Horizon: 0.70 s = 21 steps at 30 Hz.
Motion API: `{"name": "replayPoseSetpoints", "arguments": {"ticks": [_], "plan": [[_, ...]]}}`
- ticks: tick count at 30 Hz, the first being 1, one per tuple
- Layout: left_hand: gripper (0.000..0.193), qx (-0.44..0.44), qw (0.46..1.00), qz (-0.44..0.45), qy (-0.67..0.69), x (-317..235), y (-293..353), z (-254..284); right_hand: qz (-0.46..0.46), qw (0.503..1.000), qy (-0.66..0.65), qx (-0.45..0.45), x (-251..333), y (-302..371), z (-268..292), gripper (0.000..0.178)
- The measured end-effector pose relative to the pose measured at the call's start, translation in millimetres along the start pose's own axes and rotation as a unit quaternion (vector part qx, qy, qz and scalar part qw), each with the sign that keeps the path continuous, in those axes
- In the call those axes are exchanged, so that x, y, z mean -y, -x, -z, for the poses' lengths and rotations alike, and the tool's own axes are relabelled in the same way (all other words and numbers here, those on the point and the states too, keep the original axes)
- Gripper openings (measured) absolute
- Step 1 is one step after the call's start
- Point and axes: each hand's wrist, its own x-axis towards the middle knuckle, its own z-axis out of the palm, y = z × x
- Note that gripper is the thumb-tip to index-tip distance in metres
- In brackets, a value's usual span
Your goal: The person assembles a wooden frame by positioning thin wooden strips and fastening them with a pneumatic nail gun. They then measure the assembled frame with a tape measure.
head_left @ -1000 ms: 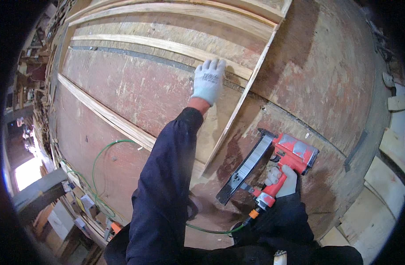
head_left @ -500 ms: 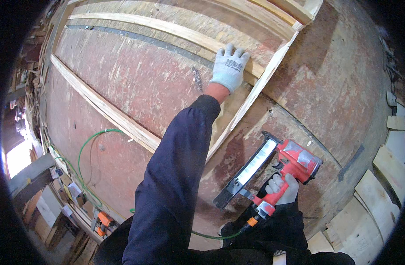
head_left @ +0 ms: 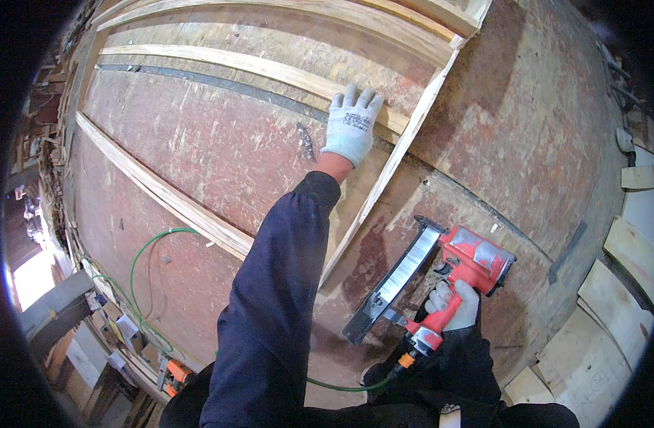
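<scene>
My left hand, in a pale grey glove, lies on a long wooden slat close to its right end. The fingers are spread over the wood rather than wrapped round it. That end meets a cross strip of a wooden frame. My right hand, also gloved, grips the handle of a red pneumatic nail gun. Its long magazine slants down to the left, and its nose is beside the cross strip, apart from it. A green air hose runs from the handle's base.
The frame lies on a worn reddish board surface. A lower slat crosses at left, near a hose loop. An orange tool sits at the lower left. Pale wooden boards line the right side.
The view has shifted, so the frame appears lower and farther left. My left hand stays on the same slat, and my right hand still holds the nail gun in nearly the same pose.
</scene>
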Motion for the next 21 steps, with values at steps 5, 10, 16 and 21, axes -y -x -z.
{"name": "replayPoseSetpoints", "arguments": {"ticks": [5, 10, 16, 21], "plan": [[0.059, -0.001, 1.000, -0.002, 0.013, 0.3, 1.0, -1.8, 0.012, 0.999, -0.024, -0.031, -0.7, 1.6, 1.8, 0.027], [0.062, -0.012, 0.999, 0.010, 0.046, -0.4, 1.5, 3.8, -0.019, 0.995, -0.062, 0.074, -0.4, -7.1, 21.7, 0.032], [0.053, 0.010, 0.993, 0.050, 0.107, -8.9, 10.6, 19.9, -0.004, 0.999, -0.045, 0.016, -2.0, -16.1, 43.7, 0.031], [0.049, 0.001, 0.988, 0.051, 0.143, -7.8, 18.7, 16.6, -0.025, 0.997, -0.046, 0.053, -3.4, -19.4, 58.5, 0.034]]}}
